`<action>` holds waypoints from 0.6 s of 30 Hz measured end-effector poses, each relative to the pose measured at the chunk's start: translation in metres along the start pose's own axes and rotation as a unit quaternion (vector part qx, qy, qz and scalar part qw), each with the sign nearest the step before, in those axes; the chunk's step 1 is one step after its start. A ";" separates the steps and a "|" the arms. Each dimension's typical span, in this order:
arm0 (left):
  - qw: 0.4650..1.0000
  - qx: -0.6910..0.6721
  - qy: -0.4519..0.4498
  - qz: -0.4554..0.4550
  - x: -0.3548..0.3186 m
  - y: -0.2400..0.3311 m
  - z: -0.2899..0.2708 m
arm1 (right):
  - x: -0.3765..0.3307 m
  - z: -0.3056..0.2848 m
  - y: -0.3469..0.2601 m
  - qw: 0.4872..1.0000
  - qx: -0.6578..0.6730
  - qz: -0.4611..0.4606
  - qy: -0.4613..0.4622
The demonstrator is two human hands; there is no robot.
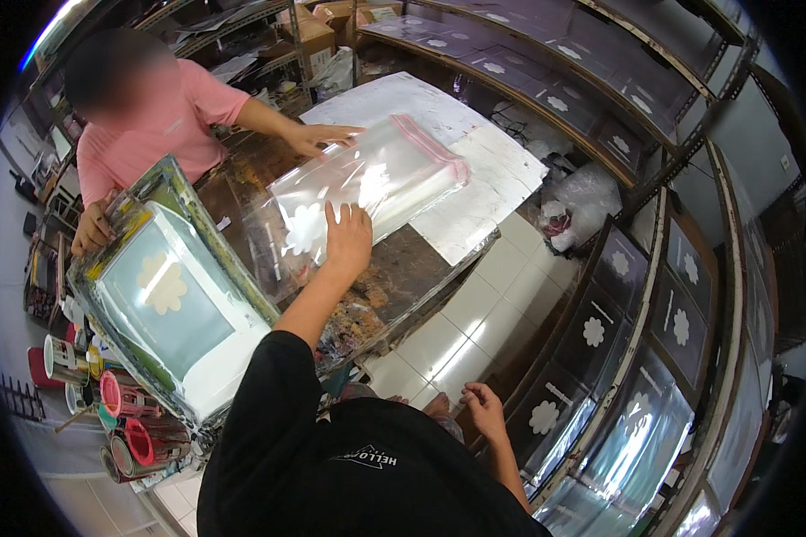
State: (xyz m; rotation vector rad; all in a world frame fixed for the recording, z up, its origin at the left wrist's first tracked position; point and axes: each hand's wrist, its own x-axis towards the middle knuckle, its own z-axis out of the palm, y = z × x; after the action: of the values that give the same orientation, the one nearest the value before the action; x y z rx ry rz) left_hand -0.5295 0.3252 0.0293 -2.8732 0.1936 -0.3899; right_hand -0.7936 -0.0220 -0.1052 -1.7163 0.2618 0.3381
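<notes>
My left hand (pixel 347 242) reaches out over the worktable, its fingers stretched out on a clear plastic bag. Beside those fingers, the bag carries a white flower print (pixel 305 229). Farther right lies a stack of clear plastic bags (pixel 403 174) with a pink strip along the far end. My right hand (pixel 485 412) hangs low at my right side, loosely curled with nothing visible in it. A co-worker's one hand (pixel 321 138) touches the far side of the bags. Their other hand (pixel 94 228) holds the raised screen-printing frame (pixel 172 300), which has a pale flower stencil.
A white board (pixel 484 170) lies under the stack on the stained wooden table (pixel 376 286). Racks (pixel 631 331) at the right hold several flower-printed sheets. Paint buckets (pixel 152 438) stand at lower left. Tiled floor (pixel 439 327) shows between table and racks.
</notes>
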 end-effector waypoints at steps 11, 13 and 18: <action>0.952 -0.228 0.118 0.165 -0.046 0.071 -0.091 | 0.001 -0.001 -0.062 0.981 0.194 -0.019 0.000; 0.928 -0.271 0.114 0.226 -0.067 0.097 -0.114 | 0.011 -0.013 -0.094 0.921 0.371 -0.119 -0.033; 0.876 -0.312 0.095 0.354 -0.109 0.147 -0.130 | 0.004 -0.053 -0.159 0.907 0.375 -0.179 -0.067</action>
State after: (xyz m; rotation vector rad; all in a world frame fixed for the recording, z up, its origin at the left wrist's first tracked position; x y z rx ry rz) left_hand -0.6844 0.1732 0.0876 -3.0266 1.6126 -0.5209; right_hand -0.7287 -0.0472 0.0474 -0.9421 -0.0363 0.0590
